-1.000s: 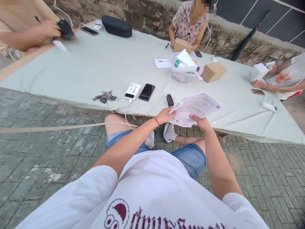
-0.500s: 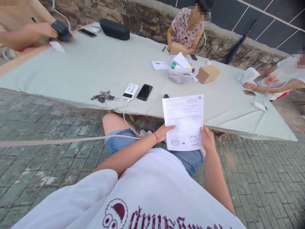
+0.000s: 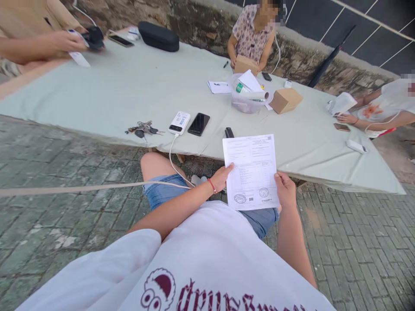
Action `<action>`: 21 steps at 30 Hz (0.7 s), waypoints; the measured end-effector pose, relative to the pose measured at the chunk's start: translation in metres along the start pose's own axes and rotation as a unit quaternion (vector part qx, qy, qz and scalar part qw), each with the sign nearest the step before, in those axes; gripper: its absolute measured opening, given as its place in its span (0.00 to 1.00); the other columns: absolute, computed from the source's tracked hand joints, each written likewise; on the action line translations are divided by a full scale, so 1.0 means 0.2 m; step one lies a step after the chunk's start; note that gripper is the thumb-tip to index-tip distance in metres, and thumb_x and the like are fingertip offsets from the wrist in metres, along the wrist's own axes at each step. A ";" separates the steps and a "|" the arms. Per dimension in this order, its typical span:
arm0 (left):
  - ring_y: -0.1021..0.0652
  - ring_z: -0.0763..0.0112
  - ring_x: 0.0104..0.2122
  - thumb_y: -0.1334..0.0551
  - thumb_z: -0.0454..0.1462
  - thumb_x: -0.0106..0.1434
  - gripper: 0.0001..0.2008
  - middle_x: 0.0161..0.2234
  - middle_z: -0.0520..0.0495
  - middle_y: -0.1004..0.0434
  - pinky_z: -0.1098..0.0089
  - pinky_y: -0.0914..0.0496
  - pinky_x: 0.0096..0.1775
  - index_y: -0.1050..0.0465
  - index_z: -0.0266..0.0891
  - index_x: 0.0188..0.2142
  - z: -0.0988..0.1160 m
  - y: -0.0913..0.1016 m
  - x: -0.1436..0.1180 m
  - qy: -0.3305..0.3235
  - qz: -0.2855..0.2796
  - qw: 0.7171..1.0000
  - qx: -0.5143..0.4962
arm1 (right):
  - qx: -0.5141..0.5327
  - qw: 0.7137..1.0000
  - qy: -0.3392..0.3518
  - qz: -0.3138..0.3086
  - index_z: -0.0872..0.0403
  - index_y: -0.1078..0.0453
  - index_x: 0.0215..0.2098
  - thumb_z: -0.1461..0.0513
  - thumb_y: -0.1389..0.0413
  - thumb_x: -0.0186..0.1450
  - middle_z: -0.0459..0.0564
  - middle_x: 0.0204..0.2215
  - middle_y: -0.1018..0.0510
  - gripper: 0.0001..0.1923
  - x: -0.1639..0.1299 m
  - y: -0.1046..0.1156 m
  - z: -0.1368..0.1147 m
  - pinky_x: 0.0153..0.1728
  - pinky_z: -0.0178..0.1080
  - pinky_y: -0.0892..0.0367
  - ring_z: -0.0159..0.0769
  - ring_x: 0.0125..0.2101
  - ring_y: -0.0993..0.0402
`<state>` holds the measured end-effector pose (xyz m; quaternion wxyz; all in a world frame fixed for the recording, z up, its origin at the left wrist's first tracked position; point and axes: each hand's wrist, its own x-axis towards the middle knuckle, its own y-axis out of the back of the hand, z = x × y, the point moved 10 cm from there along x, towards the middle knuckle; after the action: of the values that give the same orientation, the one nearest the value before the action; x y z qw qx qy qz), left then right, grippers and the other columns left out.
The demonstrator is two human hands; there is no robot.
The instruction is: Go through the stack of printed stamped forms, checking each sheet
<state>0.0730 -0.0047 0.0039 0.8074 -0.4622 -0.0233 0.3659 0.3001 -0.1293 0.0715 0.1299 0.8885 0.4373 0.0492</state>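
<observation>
A printed sheet of paper (image 3: 251,166) with two round stamps near its lower edge is held above my lap. My left hand (image 3: 223,178), a red band at its wrist, pinches the sheet's left edge with the thumb on top. On the opposite edge, my right hand (image 3: 285,189) is closed on the paper, its thumb along the border. The fingers behind the sheet are hidden. Just beyond the paper's top edge lies a small black object (image 3: 229,132). A black phone (image 3: 199,124) and a white power bank (image 3: 179,122) with a cable lie on the table, left of the sheet.
The cloth-covered table (image 3: 129,90) spans the view. On it are keys (image 3: 143,128), a plastic basket (image 3: 248,105) of papers, a cardboard box (image 3: 285,100) and a black case (image 3: 158,36). Three other people sit around it. A cable (image 3: 81,189) crosses at left.
The sheet has dropped slightly and turned a little, showing more of the black object behind it. My left thumb has shifted nearer its left edge. The person at far left has moved their hands.
</observation>
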 end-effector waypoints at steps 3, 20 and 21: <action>0.27 0.41 0.63 0.24 0.52 0.55 0.31 0.60 0.33 0.23 0.45 0.34 0.65 0.21 0.35 0.52 -0.01 0.01 -0.01 0.008 -0.001 1.000 -0.002 | 0.039 0.998 -0.037 0.023 0.48 0.20 0.40 0.47 0.34 0.61 0.46 0.35 0.14 0.16 -0.01 0.00 0.01 0.37 0.43 0.24 0.44 0.35 0.19; 0.19 0.66 0.37 0.22 0.51 0.50 0.24 0.35 0.47 0.16 0.66 0.27 0.45 0.22 0.38 0.38 0.17 0.11 0.01 -0.075 0.077 0.993 0.051 | 0.148 0.984 -0.078 0.055 0.48 0.19 0.35 0.50 0.27 0.52 0.44 0.31 0.14 0.17 -0.05 0.14 0.10 0.33 0.41 0.23 0.39 0.29 0.19; 0.20 0.68 0.35 0.22 0.51 0.50 0.24 0.34 0.47 0.17 0.67 0.28 0.43 0.22 0.38 0.38 0.17 0.10 0.01 -0.073 0.078 0.993 0.049 | 0.145 0.985 -0.076 0.061 0.48 0.19 0.35 0.50 0.27 0.51 0.44 0.31 0.14 0.17 -0.05 0.16 0.11 0.32 0.40 0.23 0.38 0.28 0.19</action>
<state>0.0489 0.0277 0.0075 0.7943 -0.3949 -0.0279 0.4609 0.3221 -0.1602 0.0596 0.0298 0.9240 0.3738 -0.0747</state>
